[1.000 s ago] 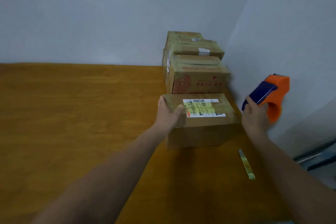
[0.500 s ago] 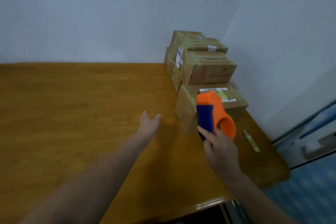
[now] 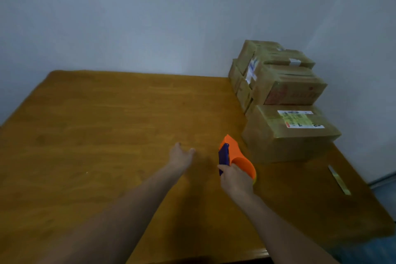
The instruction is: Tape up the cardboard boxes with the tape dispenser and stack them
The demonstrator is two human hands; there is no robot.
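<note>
Several cardboard boxes are stacked in the table's far right corner against the walls. The nearest box (image 3: 287,135) stands alone in front, with a white and yellow label on its top. Behind it a box with red print (image 3: 289,88) tops the stack. My right hand (image 3: 235,178) grips the orange and blue tape dispenser (image 3: 233,154) low over the table, left of the nearest box. My left hand (image 3: 181,155) hovers open over the wood, fingers spread, holding nothing.
The wooden table (image 3: 107,135) stretches wide to the left of my hands. A strip of tape backing (image 3: 339,180) lies near the right edge. Grey walls close off the back and right sides. The near table edge runs below my forearms.
My left hand let go of the nearest box and drew back over the table. My right hand brought the dispenser from beside the wall down to the left of that box. The view swung left.
</note>
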